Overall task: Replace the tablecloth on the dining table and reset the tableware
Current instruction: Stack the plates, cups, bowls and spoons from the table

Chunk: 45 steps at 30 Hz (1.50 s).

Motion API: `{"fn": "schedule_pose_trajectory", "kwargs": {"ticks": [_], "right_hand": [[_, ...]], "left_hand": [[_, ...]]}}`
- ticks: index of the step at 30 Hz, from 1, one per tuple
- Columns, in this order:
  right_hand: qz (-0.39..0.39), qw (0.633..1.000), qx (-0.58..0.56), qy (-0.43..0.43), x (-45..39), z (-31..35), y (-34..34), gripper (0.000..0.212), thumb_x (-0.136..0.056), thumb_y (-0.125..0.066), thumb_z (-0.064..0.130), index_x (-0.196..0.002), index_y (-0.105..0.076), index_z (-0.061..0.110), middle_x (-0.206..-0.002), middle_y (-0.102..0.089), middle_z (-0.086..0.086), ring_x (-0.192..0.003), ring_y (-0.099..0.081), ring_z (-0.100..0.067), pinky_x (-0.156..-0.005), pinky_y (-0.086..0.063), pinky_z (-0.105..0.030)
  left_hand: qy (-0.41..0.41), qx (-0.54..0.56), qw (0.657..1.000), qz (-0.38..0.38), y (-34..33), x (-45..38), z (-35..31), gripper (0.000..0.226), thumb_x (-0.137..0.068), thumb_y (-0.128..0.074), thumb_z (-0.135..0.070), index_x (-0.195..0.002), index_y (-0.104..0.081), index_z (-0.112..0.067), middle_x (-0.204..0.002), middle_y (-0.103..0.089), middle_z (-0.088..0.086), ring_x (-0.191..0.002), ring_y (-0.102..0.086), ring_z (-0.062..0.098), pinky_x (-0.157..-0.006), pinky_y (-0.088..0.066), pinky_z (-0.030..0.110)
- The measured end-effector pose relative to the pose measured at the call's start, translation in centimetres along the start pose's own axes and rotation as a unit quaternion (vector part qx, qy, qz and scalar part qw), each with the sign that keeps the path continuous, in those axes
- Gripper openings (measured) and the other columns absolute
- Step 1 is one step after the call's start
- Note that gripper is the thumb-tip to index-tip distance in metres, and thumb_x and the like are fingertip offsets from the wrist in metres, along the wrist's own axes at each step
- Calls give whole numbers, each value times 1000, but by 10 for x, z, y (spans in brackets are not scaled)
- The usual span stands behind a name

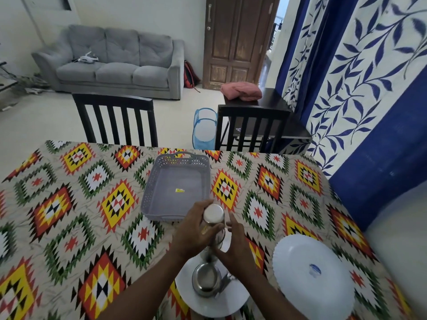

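1. Both our hands are meeting over the near middle of the table: our left hand [194, 232] is curling round a steel tumbler [213, 221], held tipped with its base facing up toward us, while our right hand [233, 248] is hovering against its lower side, fingers loosely bent and only partly closed. Whether the right fingers are truly gripping it, we cannot tell.
2. We are judging the cloth swap done: the patterned tablecloth [76, 204] is lying across the table, so we are now resetting tableware.
3. Below our hands, a steel bowl [206, 281] and some cutlery [225, 282] are sitting on a white plate [212, 306]; a second white plate [312, 276] is lying to the right, and a grey basket [175, 185] is standing just beyond.
4. Next, we are probably needing to turn the tumbler upright and set it beside a plate.
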State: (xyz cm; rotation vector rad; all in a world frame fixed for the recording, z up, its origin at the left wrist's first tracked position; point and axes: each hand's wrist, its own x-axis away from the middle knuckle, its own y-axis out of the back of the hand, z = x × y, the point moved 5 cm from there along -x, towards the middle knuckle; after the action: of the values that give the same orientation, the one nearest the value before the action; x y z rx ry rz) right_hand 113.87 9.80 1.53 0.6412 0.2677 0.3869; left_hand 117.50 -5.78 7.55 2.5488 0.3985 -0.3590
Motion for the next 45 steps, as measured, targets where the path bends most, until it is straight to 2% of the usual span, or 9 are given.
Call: {"fn": "schedule_pose_trajectory", "kwargs": {"ticks": [11, 18, 21, 23, 30, 35, 38, 42, 45], "right_hand": [[44, 997, 14, -68, 16, -30, 8, 110, -77, -81, 37, -157, -5, 40, -149, -28, 9, -131, -42, -9, -94, -45, -21], [2, 986, -13, -168, 24, -52, 19, 79, -75, -60, 6, -144, -36, 35, -127, -39, 9, -117, -54, -18, -91, -53, -36], [-53, 970, 7, -236, 33, -65, 28, 58, -78, -58, 3, -133, -50, 23, -120, -46, 2, -111, -54, -22, -90, -50, -38], [-80, 954, 48, -283, 44, -76, 33, 47, -83, -59, 8, -128, -53, 18, -117, -50, -2, -106, -54, -24, -85, -49, -37], [-55, 896, 25, -440, 86, -115, 11, 24, -96, -53, 29, -116, -56, 16, -115, -59, -8, -97, -55, -24, -85, -48, -36], [-38, 893, -12, -448, 97, -111, 0, 9, -99, -51, 26, -106, -55, 21, -102, -60, -1, -94, -56, -19, -73, -43, -30], [-55, 897, -17, -439, 100, -109, 5, 13, -98, -53, 31, -105, -60, 22, -99, -63, 4, -91, -59, -15, -72, -43, -30], [-145, 894, 23, -424, 104, -110, 40, 17, -100, -52, 31, -95, -64, 21, -91, -67, 3, -84, -61, -15, -74, -49, -33], [-192, 874, 28, -445, 112, -130, 76, 19, -100, -52, 30, -94, -65, 18, -92, -70, -1, -85, -64, -20, -78, -54, -35]], "left_hand": [[64, 32, 996, 59, -36, 20, 36, 72, -78, -74, -59, -139, -42, -39, -134, -53, -23, -122, -53, -4, -98, -49, 22], [162, 127, 979, -15, -21, 39, 72, 60, -95, -46, -55, -147, -43, -26, -133, -58, -11, -121, -54, -1, -94, -43, 13], [216, 31, 975, -37, -12, 55, 112, 39, -98, -36, -60, -111, -61, -33, -105, -60, -10, -96, -58, 5, -80, -47, 29], [235, -16, 971, -39, -8, 64, 133, 40, -95, -34, -61, -73, -47, -31, -71, -47, -5, -66, -48, 10, -60, -37, 33], [347, -68, 935, 41, -15, 82, 161, 45, -102, -45, -45, -68, -44, -15, -64, -48, 3, -58, -49, 19, -55, -33, 31], [350, -123, 922, 113, -16, 79, 178, 34, -101, -47, -39, -77, -53, -16, -72, -58, 2, -69, -57, 18, -64, -47, 34], [350, -129, 919, 123, -13, 78, 169, 31, -99, -50, -29, -70, -47, -19, -67, -52, 1, -61, -52, 16, -56, -40, 31], [302, -204, 930, -31, 9, 81, 129, 9, -93, -56, -15, -86, -62, -18, -86, -57, 4, -68, -55, 23, -57, -40, 30], [196, -182, 962, -61, 5, 100, 88, 7, -86, -62, -17, -93, -64, -20, -82, -64, 1, -70, -63, 25, -55, -45, 30]]}}
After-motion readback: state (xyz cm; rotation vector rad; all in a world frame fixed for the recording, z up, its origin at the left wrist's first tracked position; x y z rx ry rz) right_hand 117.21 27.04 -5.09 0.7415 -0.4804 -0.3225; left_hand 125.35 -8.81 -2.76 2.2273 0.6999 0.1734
